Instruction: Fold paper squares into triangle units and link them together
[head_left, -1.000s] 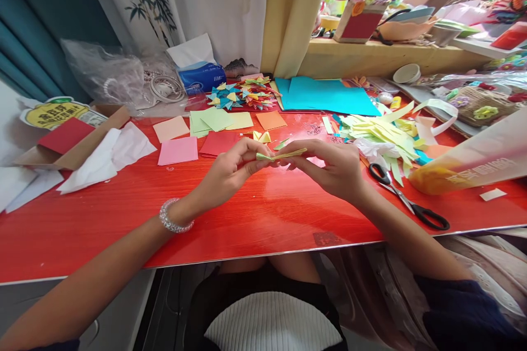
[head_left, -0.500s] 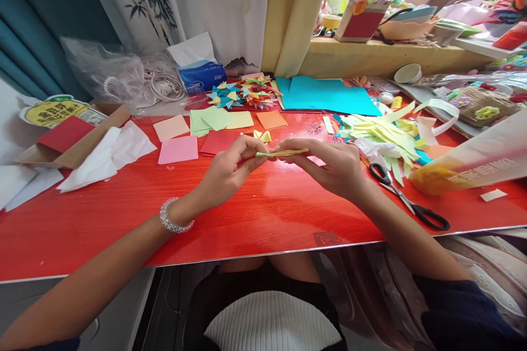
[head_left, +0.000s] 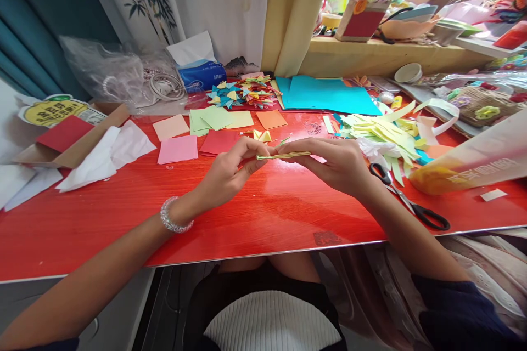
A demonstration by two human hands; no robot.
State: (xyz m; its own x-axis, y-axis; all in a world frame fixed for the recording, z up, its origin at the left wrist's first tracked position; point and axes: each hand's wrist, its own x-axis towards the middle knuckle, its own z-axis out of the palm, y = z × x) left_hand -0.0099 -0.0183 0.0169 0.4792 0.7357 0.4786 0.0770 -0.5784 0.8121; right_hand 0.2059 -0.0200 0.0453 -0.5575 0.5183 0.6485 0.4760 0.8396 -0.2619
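Note:
A thin folded yellow-green paper (head_left: 284, 156) is held nearly edge-on above the red table. My left hand (head_left: 230, 173) pinches its left end between thumb and fingers; a clear beaded bracelet circles that wrist. My right hand (head_left: 335, 164) is closed on the right part, its fingers lying along the top edge. Behind the hands are a small yellow folded piece (head_left: 262, 136), a red paper stack (head_left: 219, 142), a pink stack (head_left: 178, 149), green squares (head_left: 211, 119) and an orange square (head_left: 272, 119).
Black-handled scissors (head_left: 405, 197) lie right of my right hand, beside yellow-green paper strips (head_left: 382, 134). Blue sheets (head_left: 329, 96) and a pile of folded pieces (head_left: 247, 92) lie at the back. A cardboard box (head_left: 74, 145) and white tissue (head_left: 111, 156) are at left.
My right hand's fingers have shifted slightly left and flattened over the paper. The folded paper has dipped slightly at its right end.

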